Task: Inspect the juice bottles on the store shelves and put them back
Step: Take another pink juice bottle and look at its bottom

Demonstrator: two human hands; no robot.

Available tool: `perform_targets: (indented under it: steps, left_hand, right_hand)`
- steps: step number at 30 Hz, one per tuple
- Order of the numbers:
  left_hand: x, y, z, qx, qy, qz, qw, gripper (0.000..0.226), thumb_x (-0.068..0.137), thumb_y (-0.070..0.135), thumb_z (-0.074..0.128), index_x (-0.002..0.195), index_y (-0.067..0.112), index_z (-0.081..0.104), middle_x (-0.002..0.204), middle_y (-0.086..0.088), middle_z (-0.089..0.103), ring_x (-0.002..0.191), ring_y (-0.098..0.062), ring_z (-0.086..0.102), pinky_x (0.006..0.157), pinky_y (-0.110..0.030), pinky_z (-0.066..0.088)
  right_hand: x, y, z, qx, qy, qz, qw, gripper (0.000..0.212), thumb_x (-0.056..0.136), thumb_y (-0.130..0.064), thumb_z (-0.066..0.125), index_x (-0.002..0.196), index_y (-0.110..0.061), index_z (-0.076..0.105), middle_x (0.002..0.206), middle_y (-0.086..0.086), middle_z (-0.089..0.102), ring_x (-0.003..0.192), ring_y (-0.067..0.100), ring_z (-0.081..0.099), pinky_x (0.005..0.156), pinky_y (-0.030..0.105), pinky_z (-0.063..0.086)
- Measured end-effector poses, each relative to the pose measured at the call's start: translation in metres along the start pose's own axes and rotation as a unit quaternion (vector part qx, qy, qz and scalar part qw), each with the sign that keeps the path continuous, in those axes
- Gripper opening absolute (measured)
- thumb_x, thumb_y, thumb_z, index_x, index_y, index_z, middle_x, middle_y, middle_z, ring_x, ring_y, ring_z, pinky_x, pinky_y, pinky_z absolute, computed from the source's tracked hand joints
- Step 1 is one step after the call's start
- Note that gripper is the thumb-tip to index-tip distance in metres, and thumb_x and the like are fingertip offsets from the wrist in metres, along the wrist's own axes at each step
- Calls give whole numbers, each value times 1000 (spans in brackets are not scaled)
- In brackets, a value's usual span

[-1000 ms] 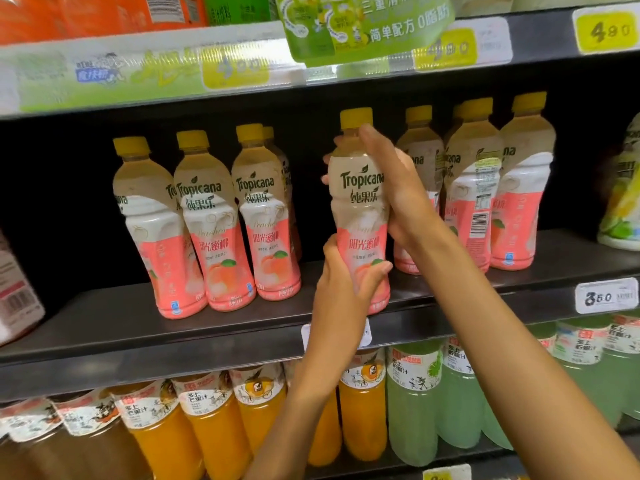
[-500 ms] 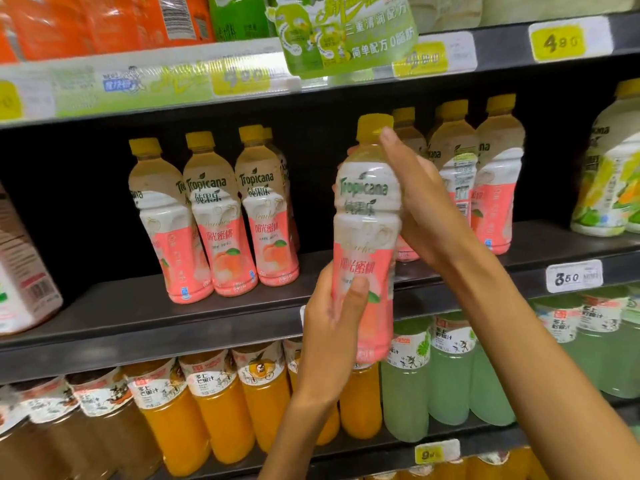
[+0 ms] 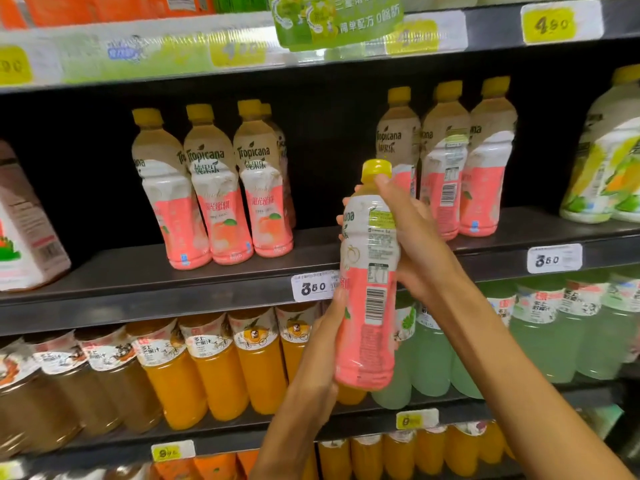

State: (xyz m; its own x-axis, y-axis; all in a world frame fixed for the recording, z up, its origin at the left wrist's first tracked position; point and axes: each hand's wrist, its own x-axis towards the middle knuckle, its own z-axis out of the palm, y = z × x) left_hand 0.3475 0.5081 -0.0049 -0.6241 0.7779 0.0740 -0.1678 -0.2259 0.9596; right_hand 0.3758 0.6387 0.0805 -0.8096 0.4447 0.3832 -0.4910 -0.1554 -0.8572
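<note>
So a pink peach juice bottle [image 3: 369, 278] with a yellow cap is held upright out in front of the middle shelf [image 3: 145, 289], off it, barcode side turned toward the camera. It's gripped by both hands: the left hand [image 3: 322, 355] is wrapped around the lower part, fingers hidden behind it, while the right hand [image 3: 415, 244] is clamped on the upper half just under the cap. Two groups of matching bottles [image 3: 214, 188] are left standing on the shelf behind.

hands: left [image 3: 320, 355], right [image 3: 419, 244] bare | forearms: bare; no sleeves, rings, or watch visible
</note>
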Motion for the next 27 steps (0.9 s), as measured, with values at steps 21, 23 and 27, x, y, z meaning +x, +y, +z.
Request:
perform_targets:
  steps: [21, 23, 27]
  left_hand:
    - [-31, -29, 14, 37, 54, -36, 997, 56, 73, 64, 36, 90, 28, 75, 92, 0, 76, 92, -17, 71, 85, -32, 54]
    - [-29, -23, 22, 37, 93, -47, 994, 54, 64, 65, 36, 83, 29, 70, 87, 2, 76, 90, -17, 70, 85, -33, 54]
    - [-34, -18, 38, -15, 118, -20, 993, 66, 69, 64, 36, 101, 17, 68, 103, -19, 70, 97, -35, 66, 92, -50, 51]
  right_hand:
    - [-33, 9, -19, 28, -1, 35, 999, 23, 91, -35, 59, 85, -16, 70, 88, 11, 70, 78, 22, 66, 67, 30, 55]
    - [-36, 5, -16, -4, -3, 19, 1000, 22, 93, -35, 59, 82, -19, 69, 86, 11, 64, 78, 22, 61, 66, 29, 53]
    - [-33, -4, -8, -34, -53, 33, 997, 29, 95, -43, 53, 91, -17, 67, 78, 2, 65, 73, 12, 64, 65, 25, 54]
